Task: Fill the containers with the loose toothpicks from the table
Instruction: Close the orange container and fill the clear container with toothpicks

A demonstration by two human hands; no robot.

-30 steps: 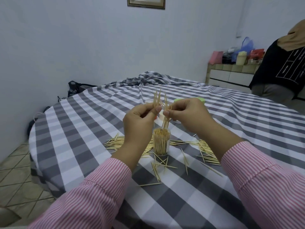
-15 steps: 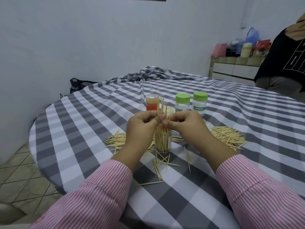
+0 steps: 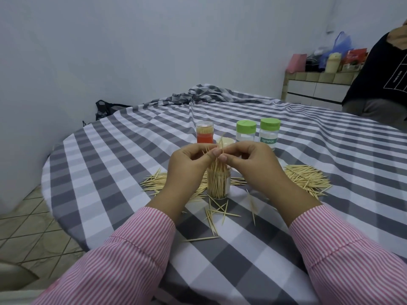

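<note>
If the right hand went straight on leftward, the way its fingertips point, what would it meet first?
Most likely the left hand: the right hand already pinches the same toothpicks thumb to thumb with it, above the open container. Depth is hard to judge.

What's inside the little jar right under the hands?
The open jar is packed with toothpicks standing upright, tips poking above its rim. The left hand and right hand pinch more over it. Its bottom is hidden by the sticks.

Open clear container (image 3: 218,183) stands upright, packed with toothpicks, loose toothpicks (image 3: 307,179) scattered around.
</note>
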